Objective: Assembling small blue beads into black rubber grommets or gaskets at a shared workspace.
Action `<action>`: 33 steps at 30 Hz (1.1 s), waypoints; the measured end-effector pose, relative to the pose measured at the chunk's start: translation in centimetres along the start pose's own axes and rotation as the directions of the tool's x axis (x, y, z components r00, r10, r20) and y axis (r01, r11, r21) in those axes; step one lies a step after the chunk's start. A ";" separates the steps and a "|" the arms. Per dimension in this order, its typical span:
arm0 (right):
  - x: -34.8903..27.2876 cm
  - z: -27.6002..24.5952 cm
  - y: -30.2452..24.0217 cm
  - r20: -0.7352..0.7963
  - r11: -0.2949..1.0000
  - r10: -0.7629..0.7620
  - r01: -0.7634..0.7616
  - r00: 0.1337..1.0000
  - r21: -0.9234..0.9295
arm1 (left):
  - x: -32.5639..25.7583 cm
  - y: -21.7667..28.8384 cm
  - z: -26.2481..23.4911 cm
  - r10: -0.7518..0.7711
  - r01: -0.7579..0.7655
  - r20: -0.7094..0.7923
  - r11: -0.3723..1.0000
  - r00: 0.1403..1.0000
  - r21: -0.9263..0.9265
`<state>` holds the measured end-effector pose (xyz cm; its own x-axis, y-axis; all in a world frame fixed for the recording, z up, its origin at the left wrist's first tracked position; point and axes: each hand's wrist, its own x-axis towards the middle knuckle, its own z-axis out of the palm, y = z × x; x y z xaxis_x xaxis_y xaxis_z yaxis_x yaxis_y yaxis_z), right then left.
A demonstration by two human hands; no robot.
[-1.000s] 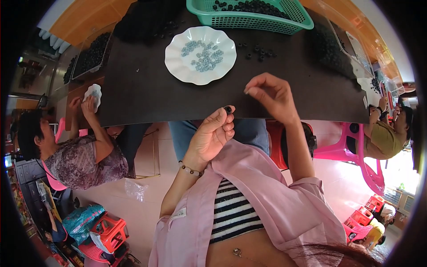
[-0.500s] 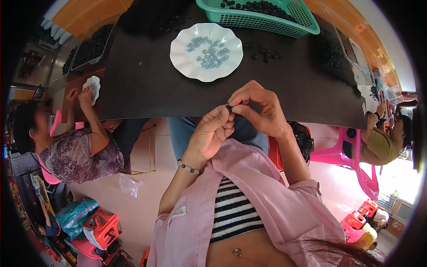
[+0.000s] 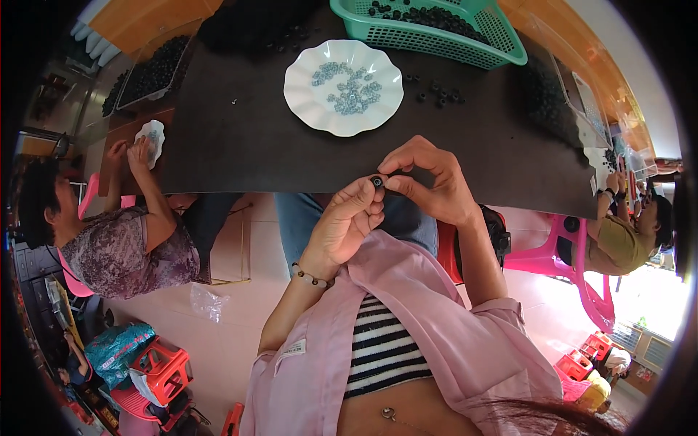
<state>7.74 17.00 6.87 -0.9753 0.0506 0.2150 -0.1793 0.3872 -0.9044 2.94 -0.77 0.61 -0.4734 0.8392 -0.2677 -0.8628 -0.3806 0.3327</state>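
A: What is at the centre of the frame?
B: Two bare hands meet just above the near edge of a dark table (image 3: 240, 149). The left hand (image 3: 343, 221) pinches a small, round black piece (image 3: 377, 182) between thumb and forefinger, its ring-like end with a pale centre facing up.

A: And the right hand?
B: The right hand (image 3: 430, 183) comes in from the right, thumb and forefinger narrowed, their tips right beside the black piece. I cannot tell whether they grip anything tiny, or whether they touch it.

A: What lies above the hands?
B: At upper centre, a white plate (image 3: 300, 102) with a wavy rim holds a scatter of small, clear bluish pieces (image 3: 356, 99). Just right of it, loose black pieces (image 3: 440, 94) lie on the table. A green basket (image 3: 429, 36) at the top edge, right of centre, holds many more.

A: Is anyone else there?
B: Yes. At the left, a seated co-worker (image 3: 131, 254) has both hands by a small white dish (image 3: 158, 128). Another person (image 3: 622, 236) sits at the far right, in an olive top.
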 end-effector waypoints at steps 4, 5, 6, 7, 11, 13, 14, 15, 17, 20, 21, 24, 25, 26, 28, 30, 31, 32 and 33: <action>0.9 -1.1 0.7 -0.044 0.997 0.032 -0.035 0.999 -0.073 | -0.1 0.4 0.0 -0.014 0.013 -0.014 0.999 1.000 -0.037; 1.3 -1.4 0.9 -0.045 0.996 0.026 -0.030 0.999 -0.079 | 0.0 0.5 -0.1 -0.029 0.027 -0.031 0.998 0.999 -0.062; 1.8 -1.8 1.1 -0.068 0.986 0.021 -0.032 0.997 -0.165 | 0.0 0.6 -0.4 -0.027 0.026 -0.024 0.998 0.999 -0.061; 2.3 -2.3 1.4 -0.091 0.967 0.015 -0.037 0.996 -0.250 | 0.2 0.7 -0.6 -0.032 0.030 -0.021 0.995 0.999 -0.092; 3.2 -4.9 3.4 -0.213 0.935 0.009 -0.084 0.977 -0.345 | 0.2 1.2 -0.7 -0.038 0.032 -0.037 0.988 0.999 -0.154; 3.0 -6.8 4.6 -0.260 0.913 -0.008 -0.099 0.966 -0.395 | 0.3 1.1 -0.7 -0.045 0.040 -0.026 0.987 0.999 -0.156; 2.7 -7.7 5.3 -0.321 0.907 0.017 -0.149 0.947 -0.393 | 0.3 1.1 -0.3 -0.038 0.031 -0.052 0.991 0.998 -0.133; 2.5 -8.7 5.9 -0.382 0.900 0.040 -0.200 0.923 -0.388 | 0.3 1.1 -0.1 -0.031 0.023 -0.078 0.994 0.996 -0.110; 2.3 -10.3 6.2 -0.394 0.876 0.047 -0.227 0.918 -0.425 | 0.4 1.2 -0.4 -0.043 0.036 -0.060 0.993 0.997 -0.113; 1.9 -12.1 6.7 -0.429 0.756 0.095 -0.345 0.898 -0.556 | 0.6 1.3 -0.5 -0.054 0.047 -0.063 0.993 0.997 -0.113; 1.8 -12.6 7.3 -0.438 0.763 0.088 -0.343 0.895 -0.547 | 0.6 1.3 -0.4 -0.051 0.042 -0.082 0.993 0.995 -0.111; 1.6 -13.4 8.2 -0.452 0.763 0.089 -0.353 0.888 -0.542 | 0.6 1.2 -0.5 -0.045 0.035 -0.086 0.993 0.995 -0.115; 1.6 -13.5 8.5 -0.449 0.757 0.096 -0.358 0.888 -0.547 | 0.6 1.2 -0.5 -0.049 0.039 -0.085 0.993 0.995 -0.113; 1.7 -13.7 8.7 -0.453 0.757 0.097 -0.361 0.886 -0.545 | 0.6 1.1 -0.6 -0.046 0.036 -0.089 0.992 0.995 -0.117; 1.8 -13.9 9.4 -0.434 0.765 0.083 -0.337 0.897 -0.549 | 0.6 1.1 -0.5 -0.046 0.034 -0.094 0.992 0.995 -0.119; 1.9 -14.1 10.1 -0.432 0.745 0.071 -0.336 0.899 -0.576 | 0.6 1.1 -0.3 -0.041 0.031 -0.080 0.993 0.996 -0.116; 2.0 -14.1 10.1 -0.425 0.724 0.058 -0.331 0.903 -0.605 | 0.5 1.1 -0.3 -0.041 0.031 -0.083 0.993 0.996 -0.115; 2.0 -14.0 10.2 -0.425 0.726 0.060 -0.331 0.903 -0.602 | 0.5 1.1 -0.3 -0.041 0.032 -0.081 0.993 0.996 -0.115; 2.1 -14.0 10.3 -0.428 0.717 0.069 -0.343 0.901 -0.607 | 0.5 1.1 -0.3 -0.042 0.032 -0.079 0.993 0.996 -0.116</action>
<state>5.60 33.94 3.21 -0.8359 0.4664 0.2893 0.2844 0.8189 -0.4985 1.69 -0.86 0.57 -0.4496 0.8211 -0.3517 -0.8924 -0.3960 0.2164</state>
